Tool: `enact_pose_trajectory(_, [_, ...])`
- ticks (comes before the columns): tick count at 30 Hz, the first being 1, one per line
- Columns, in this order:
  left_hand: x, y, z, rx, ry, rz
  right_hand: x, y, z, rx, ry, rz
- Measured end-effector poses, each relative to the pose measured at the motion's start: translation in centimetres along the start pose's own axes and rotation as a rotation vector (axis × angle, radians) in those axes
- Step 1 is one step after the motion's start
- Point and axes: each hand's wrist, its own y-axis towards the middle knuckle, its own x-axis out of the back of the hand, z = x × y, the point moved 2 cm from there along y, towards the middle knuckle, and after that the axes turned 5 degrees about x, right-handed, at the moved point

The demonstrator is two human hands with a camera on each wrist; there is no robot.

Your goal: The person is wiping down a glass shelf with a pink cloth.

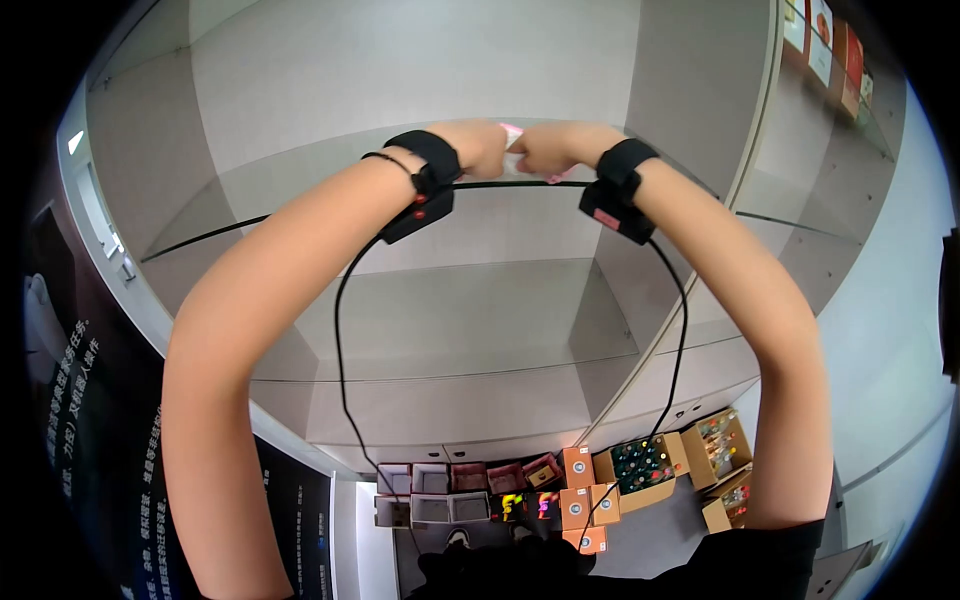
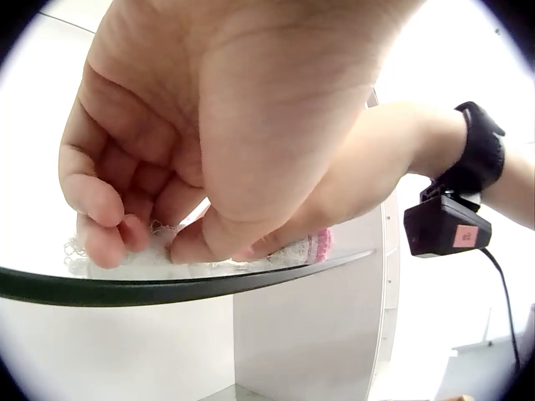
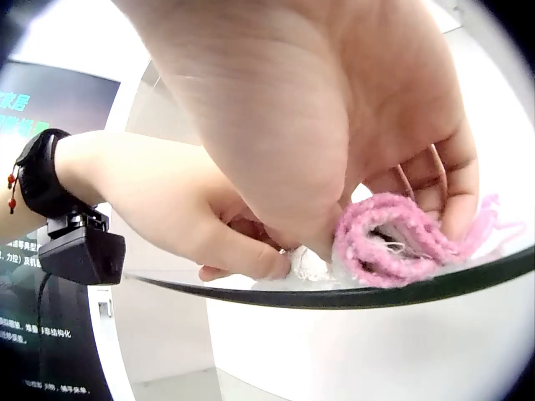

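Note:
A rolled white cloth [image 3: 386, 242] with a fuzzy pink edge lies at the front edge of a glass shelf [image 1: 330, 165]. My left hand [image 1: 478, 147] pinches its white, loosely threaded part between thumb and curled fingers, as the left wrist view shows. Close beside it, my right hand [image 1: 562, 147] grips the roll near the pink end, thumb in front and fingers bent behind. The pink end shows a spiral of layers in the right wrist view, with pink strands [image 3: 493, 225] trailing off it. Most of the cloth is hidden by the hands in the head view.
Below is another glass shelf [image 1: 470, 378], above low cabinet doors [image 1: 500, 447]. On the floor stand grey bins [image 1: 430, 510], orange boxes [image 1: 577, 505] and a carton of bottles [image 1: 640, 490]. A cabinet divider [image 1: 700, 120] rises at right. Cables hang from both wrist cameras.

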Motion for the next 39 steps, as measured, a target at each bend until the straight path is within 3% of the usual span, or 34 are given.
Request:
enact_pose_trajectory(5, [0.2, 3.3, -8.0, -0.080, 0.052, -0.072, -1.0, -3.4, -8.3, -0.022, 0.129, 0.042])
enact_pose_trajectory(11, [0.1, 4.8, -12.4, -0.028, 0.116, -0.123, -1.8, -5.6, -12.1, -0.023, 0.044, -0.040])
enact_pose_trajectory(16, [0.3, 3.9, -11.7, -0.037, 0.131, -0.123, -1.9, -4.6, -11.7, -0.035, 0.007, -0.044])
enact_pose_trajectory(19, [1.5, 1.8, -11.5, -0.062, 0.132, -0.068, -1.9, -3.3, -10.5, 0.089, -0.042, -0.091])
enact_pose_trajectory(23, [1.0, 1.7, -6.6, 0.099, 0.074, 0.161, -1.1, -2.3, -6.6, 0.126, -0.012, -0.032])
enact_pose_trajectory(29, [0.5, 0.1, -1.7, 0.119, -0.045, 0.154, 0.1, -0.7, -3.4, 0.248, 0.058, -0.073])
enact_pose_trajectory(31, [0.7, 1.1, -1.3, 0.119, -0.070, 0.144, -0.3, 0.7, -4.2, 0.216, 0.005, -0.092])
enact_pose_trajectory(33, [0.5, 3.1, -1.3, -0.026, 0.121, 0.156, -0.3, 0.9, -5.4, 0.194, -0.007, -0.077])
enact_pose_trajectory(36, [0.4, 6.5, -4.5, -0.117, 0.075, 0.115, -1.5, 0.9, -9.9, 0.138, 0.013, -0.091])
enact_pose_trajectory(39, [-1.4, 12.9, -7.9, -0.210, 0.013, 0.014, -1.7, -2.4, -14.2, -0.040, 0.060, -0.051])
